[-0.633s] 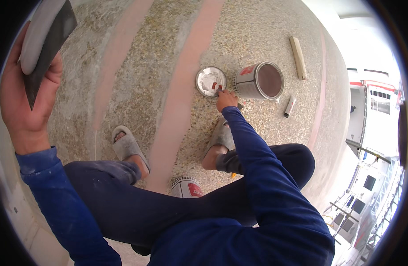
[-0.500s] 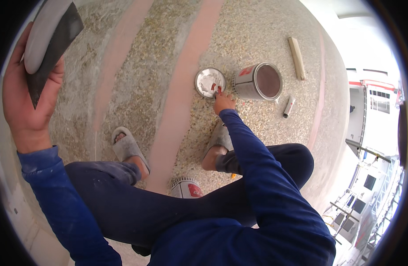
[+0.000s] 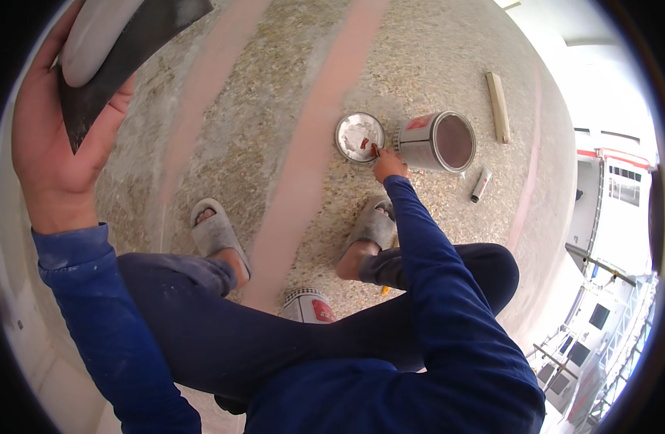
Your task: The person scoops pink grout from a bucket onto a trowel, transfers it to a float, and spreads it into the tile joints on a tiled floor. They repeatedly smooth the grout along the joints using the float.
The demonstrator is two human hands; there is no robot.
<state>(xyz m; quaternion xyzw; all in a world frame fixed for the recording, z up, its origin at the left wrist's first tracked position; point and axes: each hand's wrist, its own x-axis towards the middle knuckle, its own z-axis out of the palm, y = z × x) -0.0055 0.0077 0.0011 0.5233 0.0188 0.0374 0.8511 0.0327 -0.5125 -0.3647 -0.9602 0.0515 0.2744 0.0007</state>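
- Head view, between nine and ten o'clock: the left hand (image 3: 65,163) grasps a broad dark blade (image 3: 108,83) backed by a pale rounded part (image 3: 97,43), one pointed corner aimed at six o'clock over the palm
- Near twelve o'clock, on the speckled floor (image 3: 419,69): a round lid (image 3: 358,121) carries whitish paste (image 3: 355,136) and a reddish-brown dab (image 3: 364,144)
- At the lid's four o'clock edge: the right hand (image 3: 391,168) has its fingers bunched low; I cannot tell what, if anything, they grasp
- Just beside the lid at three o'clock: an open can (image 3: 419,139), with a wooden strip (image 3: 498,107) off at two o'clock and a small tube (image 3: 481,185) near five
- Uneven pressure on the lid's rim could tilt or skid it, smearing paste onto the floor
- A wrist swing toward three o'clock could knock the can, so close is it
- A loosened left grip could let the blade slide, its corner scraping the palm
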